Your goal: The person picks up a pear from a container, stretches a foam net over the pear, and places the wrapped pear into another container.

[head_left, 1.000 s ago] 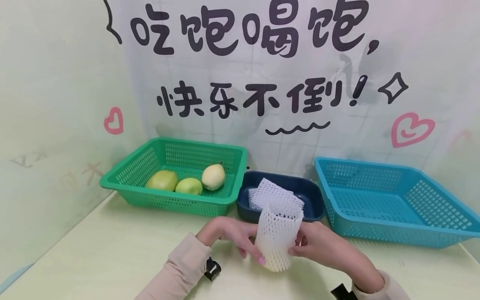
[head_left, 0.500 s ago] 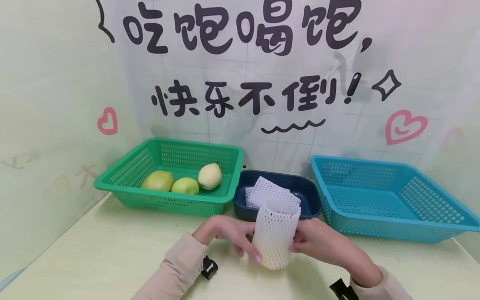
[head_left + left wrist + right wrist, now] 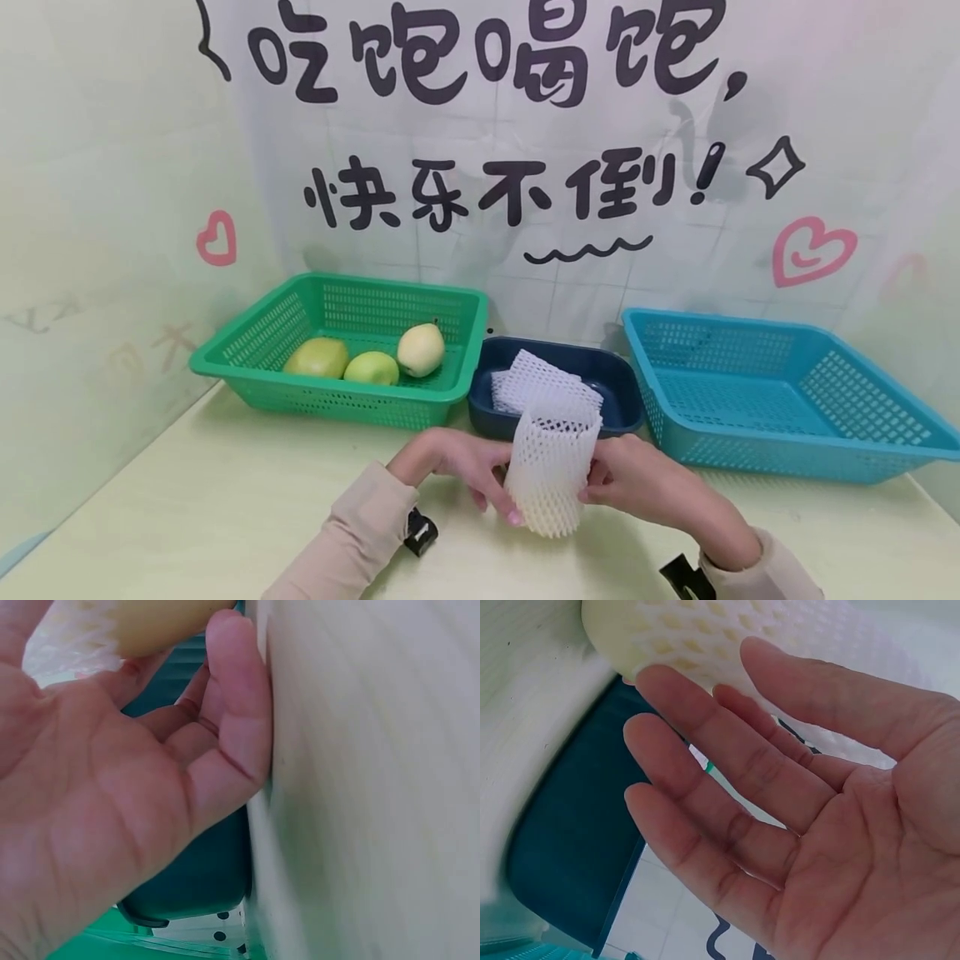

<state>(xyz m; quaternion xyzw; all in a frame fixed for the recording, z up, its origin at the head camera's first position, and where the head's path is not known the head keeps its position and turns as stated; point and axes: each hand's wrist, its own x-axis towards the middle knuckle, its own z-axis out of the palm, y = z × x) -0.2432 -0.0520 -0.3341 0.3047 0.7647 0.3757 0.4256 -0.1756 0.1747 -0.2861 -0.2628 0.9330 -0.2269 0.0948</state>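
Observation:
Between my hands stands a white foam net sleeve [image 3: 551, 475], its open mouth upward and its lower part around a pale yellow fruit. In the left wrist view the fruit's smooth bare end [image 3: 165, 626] pokes out of the net. My left hand [image 3: 472, 468] holds the sleeve low on its left side, with thumb and fingers on either side. On the right side, my right hand [image 3: 641, 483] pinches it with thumb and fingertips. The right wrist view shows the other fingers of that hand [image 3: 802, 802] stretched out, and yellow [image 3: 604, 637] at the net's end.
A green basket [image 3: 345, 400] at the back left holds a greenish mango-like fruit [image 3: 318, 357], a green fruit [image 3: 372, 368] and a pale pear [image 3: 422, 349]. Foam nets [image 3: 536, 379] lie in the dark blue tray [image 3: 618, 400] behind my hands. A blue basket [image 3: 757, 442] stands right.
The view has shifted slightly. Less bare yellow shows at the sleeve's lower end than before. Both hands keep nearly the same place on it.

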